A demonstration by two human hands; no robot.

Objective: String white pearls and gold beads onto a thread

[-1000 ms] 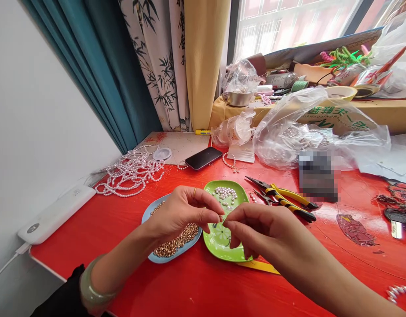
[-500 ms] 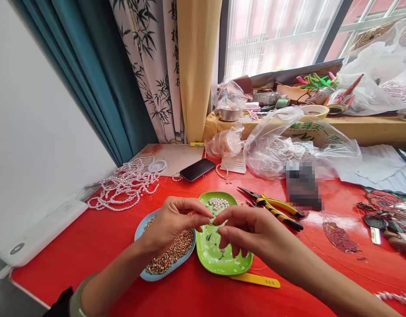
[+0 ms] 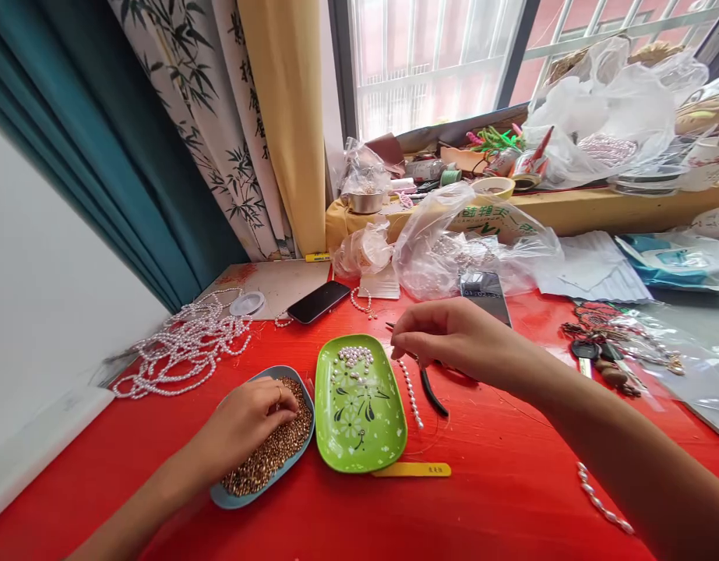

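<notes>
My left hand (image 3: 251,425) rests over the blue tray (image 3: 234,499), its curled fingers down at the heap of small gold beads (image 3: 280,448). The thumb and fingers are drawn together, and what lies between their tips is hidden. Above the table on the right, my right hand (image 3: 438,331) is closed in a pinch. From it hangs a short string of pearl beads (image 3: 411,393). Between the hands lies a green flowered tray (image 3: 359,452), holding loose white beads (image 3: 354,358) at its far end. Pliers (image 3: 434,393) lie partly hidden beneath my right hand.
A yellow strip (image 3: 417,470) lies by the green tray's near edge. Pearl strands (image 3: 189,343) are heaped at left, near a phone (image 3: 318,302). Plastic bags (image 3: 476,241) and a dark device (image 3: 488,292) sit behind. Keys (image 3: 586,354) and another pearl strand (image 3: 601,499) lie right.
My hands, fingertips together over the green tray before, are now apart. The left has gone to the gold beads; the right has moved up and right, with the bead string showing below it. The view has turned right.
</notes>
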